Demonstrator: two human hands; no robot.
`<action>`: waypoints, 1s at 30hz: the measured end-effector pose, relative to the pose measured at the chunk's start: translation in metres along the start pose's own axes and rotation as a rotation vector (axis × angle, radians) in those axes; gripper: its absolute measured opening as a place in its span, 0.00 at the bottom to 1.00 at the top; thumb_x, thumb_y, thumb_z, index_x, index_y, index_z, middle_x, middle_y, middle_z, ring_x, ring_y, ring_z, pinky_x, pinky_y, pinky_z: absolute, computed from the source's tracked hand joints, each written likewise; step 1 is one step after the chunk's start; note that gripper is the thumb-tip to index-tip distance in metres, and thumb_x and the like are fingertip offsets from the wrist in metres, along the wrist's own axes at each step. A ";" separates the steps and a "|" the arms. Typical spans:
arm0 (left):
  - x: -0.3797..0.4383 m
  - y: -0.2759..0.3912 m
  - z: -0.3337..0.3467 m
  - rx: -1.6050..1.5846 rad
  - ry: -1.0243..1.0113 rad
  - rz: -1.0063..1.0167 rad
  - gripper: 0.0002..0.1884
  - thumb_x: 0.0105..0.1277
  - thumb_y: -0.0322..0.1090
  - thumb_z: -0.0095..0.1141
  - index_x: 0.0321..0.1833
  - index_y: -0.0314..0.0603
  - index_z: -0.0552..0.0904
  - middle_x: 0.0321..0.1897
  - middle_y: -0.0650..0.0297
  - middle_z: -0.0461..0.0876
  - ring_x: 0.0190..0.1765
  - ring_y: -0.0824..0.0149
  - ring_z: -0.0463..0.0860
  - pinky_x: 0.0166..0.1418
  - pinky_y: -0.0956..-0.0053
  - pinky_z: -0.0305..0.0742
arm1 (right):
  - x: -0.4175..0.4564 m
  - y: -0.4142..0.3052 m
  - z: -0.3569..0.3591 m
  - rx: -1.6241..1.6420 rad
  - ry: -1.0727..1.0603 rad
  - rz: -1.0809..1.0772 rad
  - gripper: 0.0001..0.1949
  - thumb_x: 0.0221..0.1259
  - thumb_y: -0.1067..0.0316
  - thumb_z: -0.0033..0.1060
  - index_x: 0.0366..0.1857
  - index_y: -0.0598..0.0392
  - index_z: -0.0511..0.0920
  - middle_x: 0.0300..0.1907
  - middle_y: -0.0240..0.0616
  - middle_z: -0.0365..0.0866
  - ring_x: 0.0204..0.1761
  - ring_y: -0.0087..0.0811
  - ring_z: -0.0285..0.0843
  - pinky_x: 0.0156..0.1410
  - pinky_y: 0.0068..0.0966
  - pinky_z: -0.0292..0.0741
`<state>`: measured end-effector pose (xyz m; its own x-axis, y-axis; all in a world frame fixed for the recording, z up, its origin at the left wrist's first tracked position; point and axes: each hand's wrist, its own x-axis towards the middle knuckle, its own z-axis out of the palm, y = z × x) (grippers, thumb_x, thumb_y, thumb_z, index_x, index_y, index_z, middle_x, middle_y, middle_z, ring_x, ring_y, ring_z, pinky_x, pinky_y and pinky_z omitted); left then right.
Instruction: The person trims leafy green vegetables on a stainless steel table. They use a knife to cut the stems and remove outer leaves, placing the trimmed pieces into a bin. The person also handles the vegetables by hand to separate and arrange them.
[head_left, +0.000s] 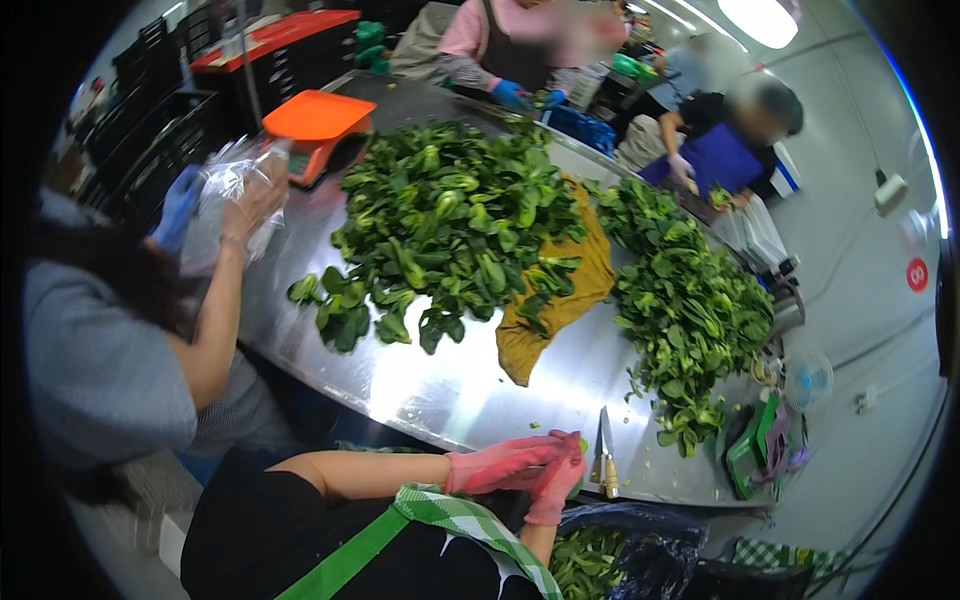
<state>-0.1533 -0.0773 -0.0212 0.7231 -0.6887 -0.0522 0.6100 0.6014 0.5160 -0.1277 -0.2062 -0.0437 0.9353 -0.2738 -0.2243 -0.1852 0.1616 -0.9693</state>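
Observation:
Pink gloves cover both of my hands, which meet at the near edge of the metal table (450, 390). My left hand (499, 463) reaches in from the left, its fingers against those of my right hand (556, 480). Between them is a bok choy (583, 445), mostly hidden by the gloves; only bits of green show. Just right of my hands lies a knife (607, 442) with a wooden handle, its blade pointing away from me. A large heap of bok choy (450, 217) covers the table's middle, and a second heap (690, 307) lies along the right side.
A mustard-coloured cloth (555, 300) lies between the heaps. Below the near edge, a dark plastic bag (664, 529) contains leaves (589, 562). An orange scale (319, 120) stands far left. Beside it, a co-worker handles a clear plastic bag (225, 202). Other people work across the table.

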 end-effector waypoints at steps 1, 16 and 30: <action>0.007 -0.010 -0.007 -0.038 -0.036 0.035 0.25 0.69 0.42 0.41 0.68 0.46 0.56 0.64 0.67 0.58 0.66 0.74 0.59 0.68 0.76 0.55 | 0.010 0.010 -0.006 0.058 0.035 0.005 0.19 0.62 0.53 0.50 0.29 0.62 0.76 0.28 0.35 0.76 0.33 0.26 0.71 0.43 0.24 0.69; 0.024 0.014 0.017 0.729 0.088 0.294 0.30 0.65 0.39 0.45 0.68 0.42 0.54 0.65 0.62 0.57 0.63 0.66 0.64 0.60 0.70 0.63 | 0.055 0.005 -0.033 -0.137 0.185 -0.370 0.09 0.57 0.74 0.46 0.37 0.68 0.73 0.38 0.43 0.75 0.41 0.31 0.71 0.51 0.27 0.67; -0.026 0.102 -0.030 0.806 0.595 0.645 0.19 0.62 0.33 0.47 0.57 0.38 0.69 0.50 0.61 0.74 0.52 0.70 0.74 0.50 0.74 0.71 | 0.050 -0.093 0.038 0.841 -0.705 0.172 0.37 0.58 0.36 0.40 0.61 0.59 0.57 0.59 0.48 0.62 0.62 0.42 0.59 0.70 0.41 0.51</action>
<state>-0.1003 0.0141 0.0072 0.9882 0.0715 0.1354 -0.1469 0.1939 0.9699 -0.0521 -0.1984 0.0389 0.9282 0.3716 0.0167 -0.3155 0.8103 -0.4938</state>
